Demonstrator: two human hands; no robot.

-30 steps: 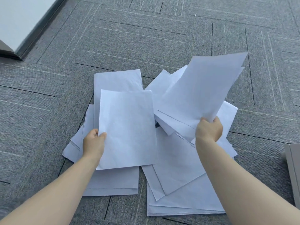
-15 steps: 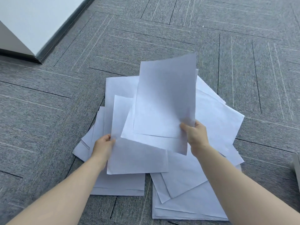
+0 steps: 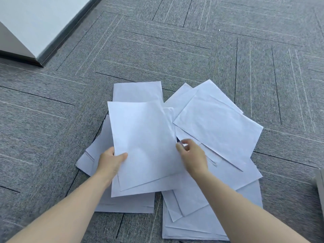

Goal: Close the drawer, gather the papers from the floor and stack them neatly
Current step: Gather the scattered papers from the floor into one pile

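Head view, looking down at grey carpet tiles [image 3: 175, 50].

Item 1: left hand [image 3: 111, 161], lower centre-left. Thumb lies on top of a small held stack of white sheets [image 3: 143, 142], fingers tucked under its left edge; it grips that stack. At least two sheets show in it, the upper one turned slightly against the one beneath.

Item 2: right hand [image 3: 192, 155], at the right edge of the held stack. Fingers loosely curled, thumb and forefinger close together near the sheet edge; blurred, and whether they pinch any paper cannot be told.

Item 3: loose papers on the floor [image 3: 219, 130], white, overlapping at mixed angles. One group fans out to the right of the held stack and runs toward the lower edge of the picture; another lies under and to the left of the left hand; one sheet juts out beyond the top of the held stack.

Item 4: white wall panel with dark base strip [image 3: 35, 23], upper left corner, well apart from the papers.

Item 5: grey object [image 3: 320, 186], cut off at the right edge; cannot be identified.
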